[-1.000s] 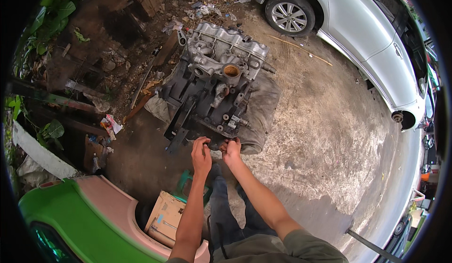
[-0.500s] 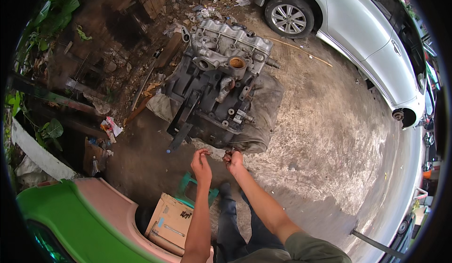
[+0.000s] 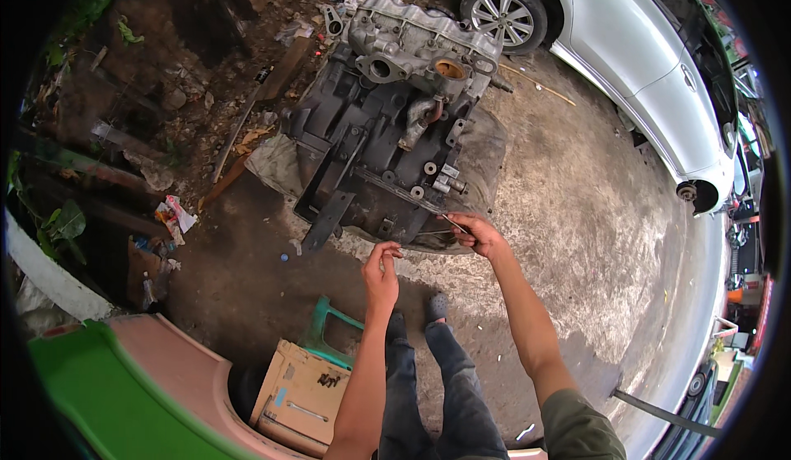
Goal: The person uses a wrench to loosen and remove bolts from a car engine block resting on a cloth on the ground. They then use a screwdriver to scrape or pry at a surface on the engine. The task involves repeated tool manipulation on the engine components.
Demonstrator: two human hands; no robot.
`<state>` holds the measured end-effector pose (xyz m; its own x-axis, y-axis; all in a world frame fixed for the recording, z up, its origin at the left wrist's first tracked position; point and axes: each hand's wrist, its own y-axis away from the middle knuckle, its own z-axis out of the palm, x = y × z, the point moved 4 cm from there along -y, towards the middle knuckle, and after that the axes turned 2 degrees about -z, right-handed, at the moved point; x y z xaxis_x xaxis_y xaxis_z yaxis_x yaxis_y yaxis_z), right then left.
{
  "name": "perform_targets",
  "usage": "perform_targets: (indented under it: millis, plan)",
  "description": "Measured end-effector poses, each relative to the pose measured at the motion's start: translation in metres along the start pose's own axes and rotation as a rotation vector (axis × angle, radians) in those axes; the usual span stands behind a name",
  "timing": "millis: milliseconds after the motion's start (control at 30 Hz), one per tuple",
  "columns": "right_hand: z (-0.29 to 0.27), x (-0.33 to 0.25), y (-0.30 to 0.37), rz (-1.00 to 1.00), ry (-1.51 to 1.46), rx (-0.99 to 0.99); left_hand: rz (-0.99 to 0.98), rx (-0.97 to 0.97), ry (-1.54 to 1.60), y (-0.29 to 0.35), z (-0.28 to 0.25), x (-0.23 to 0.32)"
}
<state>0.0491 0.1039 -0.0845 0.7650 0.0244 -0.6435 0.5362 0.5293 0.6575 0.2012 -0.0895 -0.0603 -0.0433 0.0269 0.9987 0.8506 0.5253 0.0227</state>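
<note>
A car engine (image 3: 375,118) stands on its cloth cover in front of me, its silver head at the far end and its dark block nearer. My right hand (image 3: 480,237) is closed round a thin metal rod-like tool (image 3: 452,222) whose exact kind I cannot make out. The tool's far end meets the near right edge of the block, below a small silver fitting (image 3: 449,181). Just off the engine's near side is my left hand (image 3: 381,272), thumb and fingertips pinched together. Whatever lies in that pinch is too small to name.
A green plastic stool (image 3: 317,332) and a cardboard box (image 3: 301,394) with a wrench (image 3: 307,410) on top are by my left leg. A green and pink car body panel (image 3: 165,369) lies lower left. A silver car (image 3: 634,56) stands at the right.
My hands, close together below the engine before, have moved apart. The right one has gone up and to the right, bringing the tool against the block's edge. My view has shifted slightly.
</note>
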Motion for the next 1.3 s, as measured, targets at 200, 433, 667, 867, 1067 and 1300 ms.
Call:
perform_targets:
  millis: [200,433,667,867,1067,1300]
  plan:
    - [0.0,0.01,0.002,-0.07,0.025,0.076,-0.016,-0.014,0.03,-0.005,0.008,-0.001]
    - [-0.008,0.011,-0.005,-0.115,0.076,0.102,-0.011,-0.041,0.047,-0.001,0.01,-0.004]
    - [-0.004,0.015,-0.006,-0.164,0.068,0.148,-0.022,-0.045,0.058,0.004,0.003,-0.014]
    - [-0.005,0.017,-0.011,-0.222,0.108,0.189,-0.017,-0.032,0.084,0.009,-0.002,-0.018]
    - [-0.013,-0.002,-0.011,-0.12,0.17,0.072,-0.01,-0.045,0.087,0.011,-0.006,-0.02]
    - [-0.011,0.016,-0.017,-0.24,0.164,0.177,-0.041,-0.065,0.091,0.011,0.004,-0.024]
